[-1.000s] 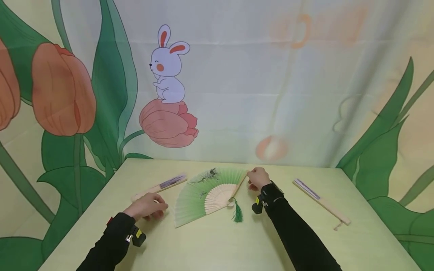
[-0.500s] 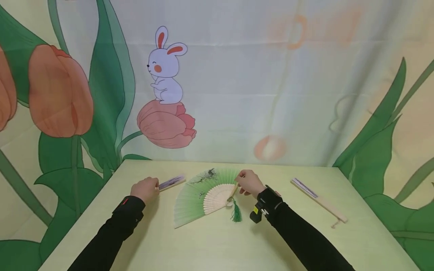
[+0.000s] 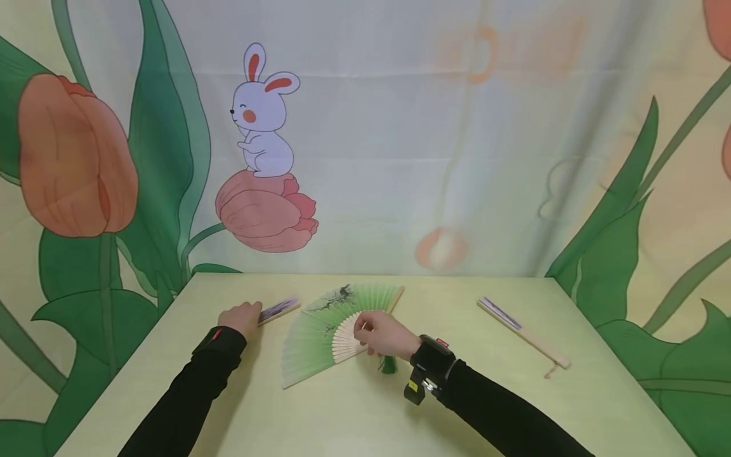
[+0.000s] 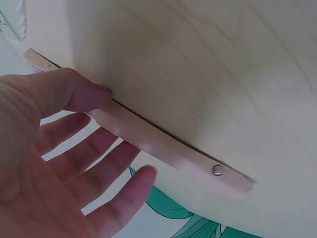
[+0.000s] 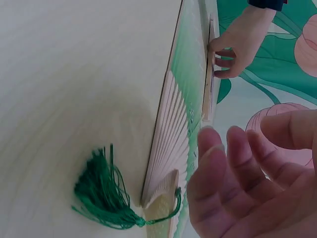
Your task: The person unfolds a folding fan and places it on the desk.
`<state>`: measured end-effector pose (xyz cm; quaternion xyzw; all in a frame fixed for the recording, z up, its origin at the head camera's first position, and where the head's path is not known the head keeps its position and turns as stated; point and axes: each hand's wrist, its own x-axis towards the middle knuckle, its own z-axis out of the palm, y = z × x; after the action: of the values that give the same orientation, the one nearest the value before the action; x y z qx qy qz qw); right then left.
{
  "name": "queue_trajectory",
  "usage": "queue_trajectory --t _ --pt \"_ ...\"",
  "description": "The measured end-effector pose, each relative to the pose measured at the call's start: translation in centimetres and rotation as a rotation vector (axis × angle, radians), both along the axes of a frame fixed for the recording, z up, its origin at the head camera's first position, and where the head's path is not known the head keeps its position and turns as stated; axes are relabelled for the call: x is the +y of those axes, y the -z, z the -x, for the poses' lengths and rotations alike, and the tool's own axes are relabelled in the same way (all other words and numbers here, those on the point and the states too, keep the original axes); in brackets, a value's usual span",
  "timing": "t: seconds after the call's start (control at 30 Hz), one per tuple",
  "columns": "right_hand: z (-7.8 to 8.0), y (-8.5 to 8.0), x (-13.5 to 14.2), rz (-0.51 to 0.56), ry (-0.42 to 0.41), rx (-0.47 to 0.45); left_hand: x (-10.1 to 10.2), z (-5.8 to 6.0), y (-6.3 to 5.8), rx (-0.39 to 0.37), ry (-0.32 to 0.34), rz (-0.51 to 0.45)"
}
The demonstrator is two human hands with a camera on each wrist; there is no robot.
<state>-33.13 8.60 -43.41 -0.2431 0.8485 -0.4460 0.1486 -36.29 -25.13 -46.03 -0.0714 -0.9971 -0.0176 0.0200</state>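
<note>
A folded hand fan (image 3: pixel 280 310) with purple print lies at the left of the table. My left hand (image 3: pixel 240 319) grips it, thumb along its near edge and fingers at its far edge; in the left wrist view its wooden end with a metal rivet (image 4: pixel 217 170) shows past the thumb. Beside it a green folding fan (image 3: pixel 311 346) lies spread open, with pale wooden ribs and a green tassel (image 5: pixel 101 191). Over the ribs hovers my right hand (image 3: pixel 385 333), its fingers loosely bent and holding nothing, hiding the pivot in the head view.
Another folded fan (image 3: pixel 525 334) with a small cord lies slanted at the right of the pale yellow table (image 3: pixel 320 419). Behind the table hangs a cloth backdrop (image 3: pixel 365 127) printed with tulips and a rabbit.
My left hand has moved up onto the left folded fan and taken hold of it. My right hand has left the open fan's right edge and moved left over its ribs.
</note>
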Motion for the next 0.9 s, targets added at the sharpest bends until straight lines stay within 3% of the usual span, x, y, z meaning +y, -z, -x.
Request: queue_trajectory --t 0.43,0.9 --pt "-0.8 0.6 -0.1 -0.014 -0.024 -0.031 -1.5 -0.1 0.6 -0.109 -0.065 -0.056" --pt "-1.4 1.2 -0.4 -0.032 -0.022 -0.069 -1.9 -0.7 0.2 -0.128 -0.076 -0.153"
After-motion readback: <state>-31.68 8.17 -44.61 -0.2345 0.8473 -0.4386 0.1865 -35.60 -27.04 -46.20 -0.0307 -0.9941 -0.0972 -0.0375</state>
